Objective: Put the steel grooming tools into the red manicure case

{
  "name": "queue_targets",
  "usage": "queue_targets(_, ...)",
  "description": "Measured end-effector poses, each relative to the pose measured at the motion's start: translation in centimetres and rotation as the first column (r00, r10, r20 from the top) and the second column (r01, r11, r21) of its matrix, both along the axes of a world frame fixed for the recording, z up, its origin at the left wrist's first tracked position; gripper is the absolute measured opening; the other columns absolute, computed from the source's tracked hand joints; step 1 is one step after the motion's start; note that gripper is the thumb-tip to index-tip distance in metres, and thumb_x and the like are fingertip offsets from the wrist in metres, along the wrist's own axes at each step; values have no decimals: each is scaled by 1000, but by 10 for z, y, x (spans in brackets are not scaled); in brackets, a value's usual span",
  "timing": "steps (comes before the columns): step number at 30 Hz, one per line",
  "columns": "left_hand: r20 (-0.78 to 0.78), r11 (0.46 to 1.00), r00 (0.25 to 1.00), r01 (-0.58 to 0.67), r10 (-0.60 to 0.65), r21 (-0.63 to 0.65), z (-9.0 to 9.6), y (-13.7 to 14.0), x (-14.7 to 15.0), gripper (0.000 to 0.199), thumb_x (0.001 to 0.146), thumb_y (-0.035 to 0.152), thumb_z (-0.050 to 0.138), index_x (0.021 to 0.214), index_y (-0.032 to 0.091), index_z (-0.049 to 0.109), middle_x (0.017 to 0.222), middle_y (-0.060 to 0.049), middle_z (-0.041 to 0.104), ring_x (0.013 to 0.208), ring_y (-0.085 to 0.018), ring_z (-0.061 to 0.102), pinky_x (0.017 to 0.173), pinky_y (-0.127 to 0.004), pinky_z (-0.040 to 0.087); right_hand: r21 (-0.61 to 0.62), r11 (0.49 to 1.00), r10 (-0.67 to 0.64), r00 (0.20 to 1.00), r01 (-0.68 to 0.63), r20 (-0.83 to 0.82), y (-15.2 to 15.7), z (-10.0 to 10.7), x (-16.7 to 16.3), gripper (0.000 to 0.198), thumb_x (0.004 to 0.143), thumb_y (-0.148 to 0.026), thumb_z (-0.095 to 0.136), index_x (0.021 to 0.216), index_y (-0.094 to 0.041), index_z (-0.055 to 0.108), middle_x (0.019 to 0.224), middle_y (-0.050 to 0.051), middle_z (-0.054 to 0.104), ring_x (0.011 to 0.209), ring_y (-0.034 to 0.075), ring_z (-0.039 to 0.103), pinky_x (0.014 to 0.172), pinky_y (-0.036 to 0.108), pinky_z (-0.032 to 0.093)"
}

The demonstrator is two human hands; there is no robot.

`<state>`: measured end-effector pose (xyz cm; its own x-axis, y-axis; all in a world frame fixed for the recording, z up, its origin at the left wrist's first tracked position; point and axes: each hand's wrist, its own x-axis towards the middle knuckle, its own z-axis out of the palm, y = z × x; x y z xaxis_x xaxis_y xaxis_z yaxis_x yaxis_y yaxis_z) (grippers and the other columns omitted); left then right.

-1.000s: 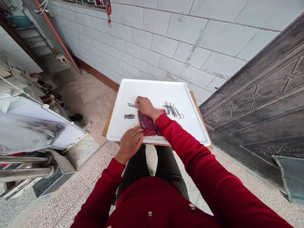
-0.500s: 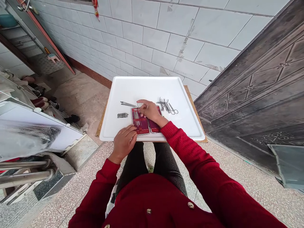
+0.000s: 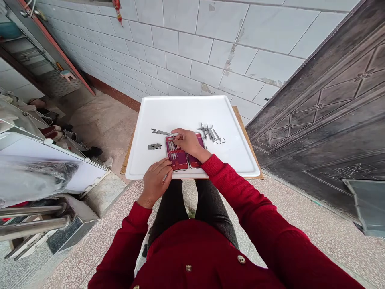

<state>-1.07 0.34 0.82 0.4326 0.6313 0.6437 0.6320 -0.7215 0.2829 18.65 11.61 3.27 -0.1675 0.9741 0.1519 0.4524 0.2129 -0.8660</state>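
A dark red manicure case (image 3: 180,164) lies open on the white tray (image 3: 180,106), with several thin metal tools (image 3: 172,150) in its left half. My left hand (image 3: 156,176) is at the case's lower left corner, fingers over the edge and thumb close by the front side. Over the upper middle of the case, my right hand (image 3: 189,142) has thumb and index finger pinched around a thin metal tool, mostly hidden by the fingers. Left of the case are nail clippers (image 3: 154,146). Tweezers-like metal tools (image 3: 161,131) lie above them.
Right of the case lie scissors (image 3: 220,140) and several metal nippers (image 3: 207,130). The tray rests on a wooden board (image 3: 240,120). A tiled wall (image 3: 192,48) stands behind, a dark patterned door (image 3: 315,116) at right, and a white cabinet (image 3: 60,148) at left.
My right hand's pinching fingers have dipped slightly toward the tools in the case's left half. My left hand stays at the corner. The whole view has shifted slightly.
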Motion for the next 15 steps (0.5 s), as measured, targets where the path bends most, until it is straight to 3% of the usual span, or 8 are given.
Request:
queue_targets(9,1,1000,1000,-1,1,-2,0,0,0,14,100,17,55,100,22,68,114,-6,78,120,-24,71,97,-40,57,52,998,-37,990,30,134,-6,6,-1,22,87,-9,63,102,-16,78,78,0,74,69,14,65,71,25,50)
queue_targets(15,-1,1000,1000,-5,5,-29,0,0,-1,17,102,19,53,102,22,69,114,-6,78,122,-24,70,99,-40,57,115,993,-54,969,26,242,-7,9,-2,20,91,-10,61,91,-18,80,94,5,79,86,18,71,81,29,52)
